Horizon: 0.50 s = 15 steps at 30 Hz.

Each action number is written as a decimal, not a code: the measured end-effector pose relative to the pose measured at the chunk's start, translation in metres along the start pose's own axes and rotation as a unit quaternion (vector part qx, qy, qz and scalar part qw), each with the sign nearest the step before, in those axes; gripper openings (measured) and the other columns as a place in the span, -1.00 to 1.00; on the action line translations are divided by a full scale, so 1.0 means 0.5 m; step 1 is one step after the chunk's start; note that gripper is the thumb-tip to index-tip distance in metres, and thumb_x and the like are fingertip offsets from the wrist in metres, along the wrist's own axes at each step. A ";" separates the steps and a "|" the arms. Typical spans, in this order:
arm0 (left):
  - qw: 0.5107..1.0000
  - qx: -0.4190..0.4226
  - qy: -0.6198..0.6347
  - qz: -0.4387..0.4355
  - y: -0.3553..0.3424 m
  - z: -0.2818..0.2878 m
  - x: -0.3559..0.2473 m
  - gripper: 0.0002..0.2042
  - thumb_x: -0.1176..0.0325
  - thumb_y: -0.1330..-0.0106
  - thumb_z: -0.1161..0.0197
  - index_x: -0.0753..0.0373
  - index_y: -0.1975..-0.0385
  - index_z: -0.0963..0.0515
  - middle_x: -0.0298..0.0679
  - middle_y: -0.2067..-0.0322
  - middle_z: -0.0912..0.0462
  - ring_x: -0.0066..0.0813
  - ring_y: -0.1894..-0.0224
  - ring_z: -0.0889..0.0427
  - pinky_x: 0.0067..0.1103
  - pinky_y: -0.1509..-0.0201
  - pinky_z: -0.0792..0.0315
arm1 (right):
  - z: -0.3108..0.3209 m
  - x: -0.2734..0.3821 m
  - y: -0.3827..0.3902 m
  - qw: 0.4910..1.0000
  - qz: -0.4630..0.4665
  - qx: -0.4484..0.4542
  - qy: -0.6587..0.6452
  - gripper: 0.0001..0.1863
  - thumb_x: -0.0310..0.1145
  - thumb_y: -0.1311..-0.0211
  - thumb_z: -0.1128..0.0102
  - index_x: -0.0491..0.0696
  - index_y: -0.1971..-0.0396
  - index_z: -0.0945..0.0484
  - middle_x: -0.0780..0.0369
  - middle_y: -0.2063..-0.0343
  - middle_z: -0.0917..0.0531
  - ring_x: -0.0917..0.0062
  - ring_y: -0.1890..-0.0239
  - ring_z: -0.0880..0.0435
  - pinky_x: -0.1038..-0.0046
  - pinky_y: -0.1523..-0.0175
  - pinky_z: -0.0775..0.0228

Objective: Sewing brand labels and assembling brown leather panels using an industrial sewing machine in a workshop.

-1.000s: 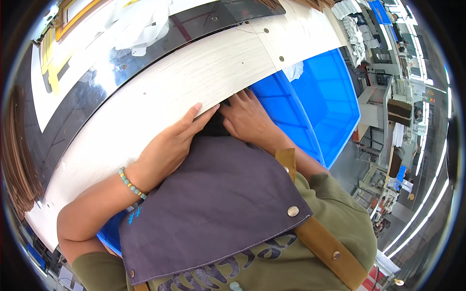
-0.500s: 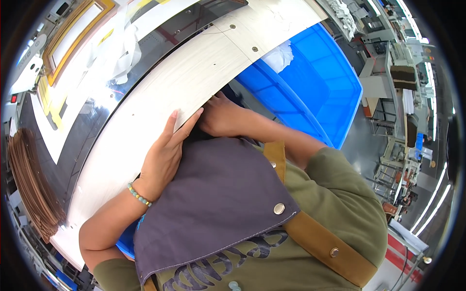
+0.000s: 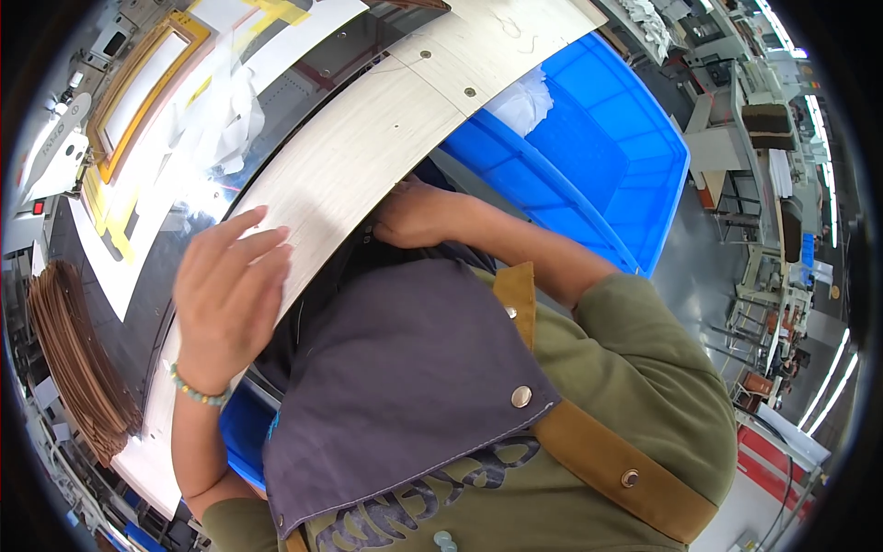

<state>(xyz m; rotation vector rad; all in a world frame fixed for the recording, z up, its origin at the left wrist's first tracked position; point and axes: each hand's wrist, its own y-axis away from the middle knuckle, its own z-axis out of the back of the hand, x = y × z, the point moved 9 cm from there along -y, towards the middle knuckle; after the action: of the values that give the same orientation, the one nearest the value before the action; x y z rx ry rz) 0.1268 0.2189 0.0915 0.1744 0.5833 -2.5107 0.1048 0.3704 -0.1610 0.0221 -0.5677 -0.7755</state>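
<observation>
grey-purple apron (image 3: 405, 340) fills the lower centre; just above it the right hand (image 3: 412, 213) is tucked at the edge of the pale tabletop (image 3: 359, 138), which spans the centre; its grip is hidden, so i cannot tell; the left hand (image 3: 225, 294), centre-left, hangs blurred over the tabletop, fingers apart, seemingly bare; the step looks like reaching beneath that edge, and the next move calls for keeping fingers clear of it; beyond, upper right, a blue bin (image 3: 625, 101)

Bright white light fills the fisheye view, in which tube lights (image 3: 831, 379) bow along the right rim, glare whitens part of the glossy dark panel (image 3: 299, 92), shadow darkens the space beneath the pale desk (image 3: 368, 138), motion blur softens the left hand (image 3: 228, 299), and black vignetting closes the corners.
</observation>
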 end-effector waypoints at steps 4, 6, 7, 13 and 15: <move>0.996 -0.079 0.028 0.007 -0.013 0.107 -0.025 -0.80 0.54 -0.16 -0.42 0.31 0.20 -0.67 -0.14 0.24 -0.79 0.00 0.02 -0.77 -0.28 -0.01 -0.62 | 0.011 -0.005 -0.008 0.998 -0.001 -0.064 -0.027 -0.50 -0.09 -0.46 -0.03 -0.20 -0.02 -0.72 -0.15 -0.36 -0.47 -0.11 -0.54 -0.22 -0.39 -0.45 -0.11; 0.985 -0.115 0.119 0.051 -0.013 0.153 -0.036 -0.85 0.55 -0.24 -0.41 0.28 0.20 -0.70 -0.16 0.27 -0.80 -0.03 0.09 -0.78 -0.37 0.08 -0.62 | 0.013 0.029 -0.005 0.995 0.077 -0.039 0.053 -0.50 -0.13 -0.44 -0.02 -0.24 -0.06 -0.70 -0.10 -0.36 -0.48 -0.05 -0.52 -0.25 -0.31 -0.52 0.00; 0.984 -0.117 0.130 0.035 -0.012 0.170 -0.056 -0.85 0.55 -0.24 -0.41 0.28 0.20 -0.70 -0.16 0.27 -0.80 -0.03 0.09 -0.78 -0.37 0.08 -0.62 | 0.026 0.040 0.002 0.993 0.092 -0.050 0.048 -0.50 -0.13 -0.44 -0.02 -0.24 -0.06 -0.70 -0.10 -0.36 -0.48 -0.05 -0.52 -0.25 -0.31 -0.52 0.00; 0.902 -0.085 0.390 -0.162 0.028 0.295 -0.086 -0.63 0.51 -0.38 -0.33 0.06 -0.16 -0.57 -0.40 -0.32 -0.48 -0.10 -0.26 -0.56 -0.34 -0.10 -0.54 | 0.079 0.043 0.035 0.998 -0.001 -0.057 -0.002 -0.57 -0.28 -0.40 0.00 -0.21 -0.08 -0.67 -0.12 -0.19 -0.62 -0.04 -0.37 -0.43 -0.03 -0.55 -0.08; 0.872 -0.052 0.436 -0.218 0.066 0.301 -0.087 -0.53 0.51 -0.39 -0.31 0.00 -0.29 -0.53 -0.46 -0.51 -0.37 -0.10 -0.41 -0.48 -0.30 -0.20 -0.53 | 0.125 0.063 0.043 0.984 0.029 -0.176 0.010 -0.59 -0.31 -0.36 -0.02 -0.23 -0.03 -0.68 -0.08 -0.13 -0.65 -0.04 -0.29 -0.50 0.01 -0.49 -0.19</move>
<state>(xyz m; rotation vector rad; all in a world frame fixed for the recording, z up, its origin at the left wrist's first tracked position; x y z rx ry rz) 0.1809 0.1487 0.2250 1.3087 1.2098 -2.7198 0.1063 0.3765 -0.0878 -0.3119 -0.4029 -0.8087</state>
